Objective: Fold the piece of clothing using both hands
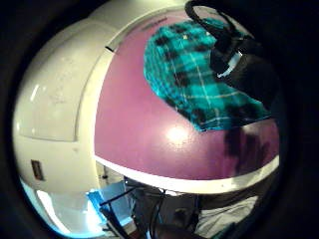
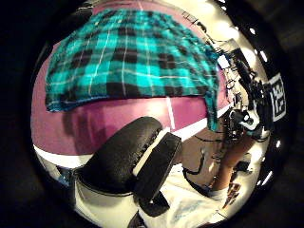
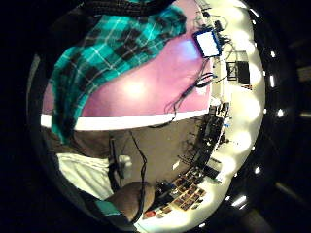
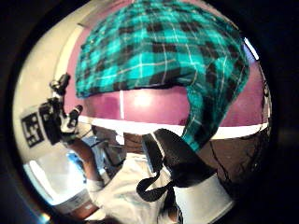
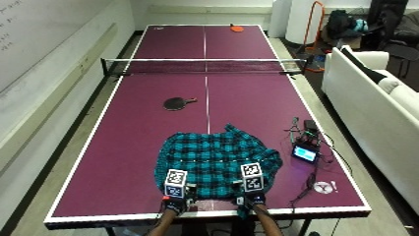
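**Shirt spread flat, both hands at its near hem**

Shirt (image 5: pixel 216 160), teal and black plaid, lies spread on the purple tabletop (image 5: pixel 131 137), close to the near edge and a little right of the centre line. One corner hangs over the white edge stripe on the person's right side.

Left hand (image 5: pixel 174 196) and right hand (image 5: pixel 251 192) sit at the near hem, one at each corner. From above I cannot tell whether either pinches cloth. The left thumb-side palm view shows its fingers (image 2: pixel 123 159) curled with nothing in them, shirt well clear of the palm. Right hand: grip cannot be told.

Judgement: fold not begun; step in hand is taking the hem.

To do it well:
- pinch both corners level, so the fold line runs straight across
- gather the overhanging corner first
- lift together, carry the hem away toward the collar edge
- keep clear of the small screen (image 5: pixel 305 154) and its cables just right of the shirt

A paddle (image 5: pixel 177 103) lies further up, well apart.
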Motion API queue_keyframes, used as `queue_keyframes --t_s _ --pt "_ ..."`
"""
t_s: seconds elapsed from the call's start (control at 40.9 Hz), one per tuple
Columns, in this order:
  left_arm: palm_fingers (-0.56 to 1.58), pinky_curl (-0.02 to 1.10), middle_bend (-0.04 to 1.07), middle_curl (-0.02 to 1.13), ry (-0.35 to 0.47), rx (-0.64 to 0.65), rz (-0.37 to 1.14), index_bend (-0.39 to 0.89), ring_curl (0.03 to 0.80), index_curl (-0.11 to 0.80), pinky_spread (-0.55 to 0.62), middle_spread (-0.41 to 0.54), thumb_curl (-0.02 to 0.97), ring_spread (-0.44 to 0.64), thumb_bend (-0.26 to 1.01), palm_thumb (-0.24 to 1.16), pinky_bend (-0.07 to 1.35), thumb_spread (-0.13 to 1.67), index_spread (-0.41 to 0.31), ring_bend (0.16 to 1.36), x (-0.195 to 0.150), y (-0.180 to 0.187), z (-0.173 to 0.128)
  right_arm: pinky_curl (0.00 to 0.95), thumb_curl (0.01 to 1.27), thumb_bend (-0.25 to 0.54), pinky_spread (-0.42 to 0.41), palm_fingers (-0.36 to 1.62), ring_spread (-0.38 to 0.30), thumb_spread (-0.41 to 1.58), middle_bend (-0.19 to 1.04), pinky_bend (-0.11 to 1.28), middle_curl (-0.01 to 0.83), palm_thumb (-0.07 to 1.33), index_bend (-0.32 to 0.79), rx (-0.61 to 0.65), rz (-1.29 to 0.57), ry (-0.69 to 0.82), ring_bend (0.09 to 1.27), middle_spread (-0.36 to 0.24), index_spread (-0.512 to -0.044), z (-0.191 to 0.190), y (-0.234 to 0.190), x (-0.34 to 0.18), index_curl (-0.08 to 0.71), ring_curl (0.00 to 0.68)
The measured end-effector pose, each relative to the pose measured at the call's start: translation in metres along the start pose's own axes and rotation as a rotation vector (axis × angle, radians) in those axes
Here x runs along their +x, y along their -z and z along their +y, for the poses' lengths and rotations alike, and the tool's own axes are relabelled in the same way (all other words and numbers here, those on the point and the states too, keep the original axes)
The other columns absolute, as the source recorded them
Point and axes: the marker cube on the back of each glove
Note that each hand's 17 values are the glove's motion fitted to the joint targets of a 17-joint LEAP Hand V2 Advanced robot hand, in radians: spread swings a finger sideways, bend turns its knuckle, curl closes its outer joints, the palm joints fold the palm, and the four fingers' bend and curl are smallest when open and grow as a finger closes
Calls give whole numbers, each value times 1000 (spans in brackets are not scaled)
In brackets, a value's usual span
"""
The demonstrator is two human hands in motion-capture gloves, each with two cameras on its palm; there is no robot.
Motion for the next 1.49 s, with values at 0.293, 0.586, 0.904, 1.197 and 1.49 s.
queue_keyframes --t_s 0.293,0.586,0.904,1.197,1.49 --pt "496 379 164 299 -50 -170 72 140 320 265 90 -5 225 60 6 108 471 1025 -96 597 7 41 50 354 256 -20 204 161 96 1033 193 727 296 443 122 -65 -68 9 464 -43 -338 -24 -49 15 159 256" --pt "1014 337 193 319 -58 331 -160 289 305 363 -79 -182 281 -163 134 414 332 1213 -235 574 -9 -34 -16 272 327 143 57 853 -161 1111 233 455 331 797 392 241 51 29 505 -194 -370 -14 -35 24 295 266" --pt "1289 366 414 446 -235 64 30 177 376 390 -250 -342 278 -346 110 498 232 1241 -320 621 -13 60 41 299 339 165 -115 1212 -306 1158 328 318 402 942 197 8 43 254 608 -282 -339 16 42 45 355 360" --pt "1301 387 461 477 -68 70 26 169 400 407 -291 -380 265 -379 66 530 238 1240 -338 662 -42 136 -9 322 326 121 -167 1264 -303 1153 354 290 428 973 139 308 -32 99 670 -290 -342 -54 151 51 360 399" --pt "1358 432 527 510 87 -54 -234 160 463 404 -338 -393 255 -380 27 557 331 1249 -346 818 -36 132 -98 356 320 45 -244 1312 -286 1097 397 351 449 967 156 356 202 13 705 -285 -342 -147 172 2 360 423"
